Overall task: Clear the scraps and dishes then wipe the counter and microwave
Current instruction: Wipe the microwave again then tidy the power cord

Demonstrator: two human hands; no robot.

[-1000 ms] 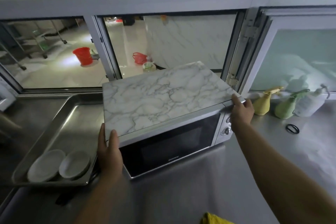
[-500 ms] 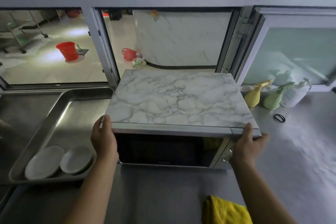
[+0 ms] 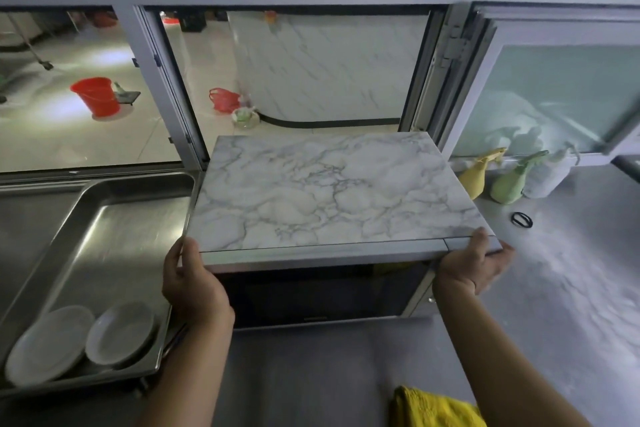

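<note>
While plates (image 3: 79, 340) sit trayed, both hands (image 3: 194, 284) grip microwave (image 3: 332, 198).

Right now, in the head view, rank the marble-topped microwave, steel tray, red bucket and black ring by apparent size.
1. Marble-topped microwave
2. Steel tray, close behind it
3. Red bucket, farther away, so unsure
4. Black ring

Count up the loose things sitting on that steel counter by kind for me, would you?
White plates, in the metal tray: 2
Spray bottles: 3
Microwave: 1
Yellow cloth: 1
Black ring: 1
Metal tray: 1
Total: 9
</note>
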